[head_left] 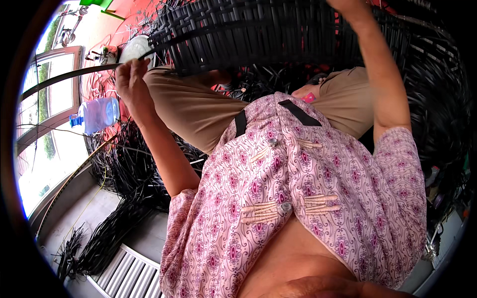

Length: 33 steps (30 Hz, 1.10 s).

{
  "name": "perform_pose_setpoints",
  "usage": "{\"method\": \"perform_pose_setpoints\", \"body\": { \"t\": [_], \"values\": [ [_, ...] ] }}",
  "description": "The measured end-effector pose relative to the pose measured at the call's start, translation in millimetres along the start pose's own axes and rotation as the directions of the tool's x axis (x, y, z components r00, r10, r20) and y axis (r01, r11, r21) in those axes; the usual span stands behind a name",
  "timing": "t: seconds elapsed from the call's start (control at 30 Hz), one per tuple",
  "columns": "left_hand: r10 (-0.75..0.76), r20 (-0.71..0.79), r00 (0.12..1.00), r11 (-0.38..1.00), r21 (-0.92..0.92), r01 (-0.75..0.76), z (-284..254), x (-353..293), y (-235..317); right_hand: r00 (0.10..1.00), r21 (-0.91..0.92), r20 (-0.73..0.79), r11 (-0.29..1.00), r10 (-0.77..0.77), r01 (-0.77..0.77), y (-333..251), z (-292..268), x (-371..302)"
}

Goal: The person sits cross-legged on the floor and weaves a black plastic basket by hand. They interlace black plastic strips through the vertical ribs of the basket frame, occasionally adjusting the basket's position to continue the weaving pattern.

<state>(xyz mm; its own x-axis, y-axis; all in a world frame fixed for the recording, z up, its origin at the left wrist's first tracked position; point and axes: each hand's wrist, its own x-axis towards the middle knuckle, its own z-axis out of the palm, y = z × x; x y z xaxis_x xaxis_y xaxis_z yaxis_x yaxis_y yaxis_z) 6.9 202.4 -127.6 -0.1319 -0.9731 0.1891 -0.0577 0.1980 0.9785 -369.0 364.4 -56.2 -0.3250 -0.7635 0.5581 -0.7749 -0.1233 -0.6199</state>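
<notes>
A black woven basketwork panel of flat plastic strips stands across the far side, beyond my bent knees. My left hand is closed in a pinch at the panel's left end. Between its fingertips runs a long black plastic strip, which arcs away to the left and on the other side reaches the weave. My right hand is raised over the panel's far right part, at the picture's top edge. Its fingers are cut off there, so what it touches is hidden.
Heaps of loose black strips lie at my left, with more strips at my right. A blue water jug lies near the glass door. A white slatted piece is at the lower left, and a pale round lid rests beyond my left hand.
</notes>
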Motion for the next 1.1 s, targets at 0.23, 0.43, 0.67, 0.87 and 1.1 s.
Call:
{"method": "perform_pose_setpoints", "body": {
  "t": [0.23,0.43,0.67,0.87,1.1],
  "values": [
    [0.467,0.143,0.873,0.864,0.137,-0.485,51.0,-55.5,116.3,0.883,0.578,0.315,0.808,-0.349,0.113,-79.1,71.7,0.0],
    [0.574,0.218,0.789,0.812,-0.03,-0.583,92.9,-43.3,119.2,0.873,0.729,0.435,0.655,-0.222,-0.197,-69.9,50.8,-14.6],
    [0.403,0.428,0.809,0.908,-0.302,-0.292,129.4,-60.4,101.9,0.915,0.617,0.395,0.714,0.084,-0.331,-57.3,22.3,-49.0],
    [0.241,0.557,0.795,0.928,-0.373,-0.02,135.2,-63.0,111.1,0.923,0.556,0.351,0.759,0.157,-0.34,-43.1,13.7,-64.8],
    [0.14,0.481,0.865,0.96,0.147,-0.237,148.5,-39.8,-16.4,0.887,0.339,0.346,0.841,0.306,-0.422,-18.0,-1.5,-97.7]
  ]
}}
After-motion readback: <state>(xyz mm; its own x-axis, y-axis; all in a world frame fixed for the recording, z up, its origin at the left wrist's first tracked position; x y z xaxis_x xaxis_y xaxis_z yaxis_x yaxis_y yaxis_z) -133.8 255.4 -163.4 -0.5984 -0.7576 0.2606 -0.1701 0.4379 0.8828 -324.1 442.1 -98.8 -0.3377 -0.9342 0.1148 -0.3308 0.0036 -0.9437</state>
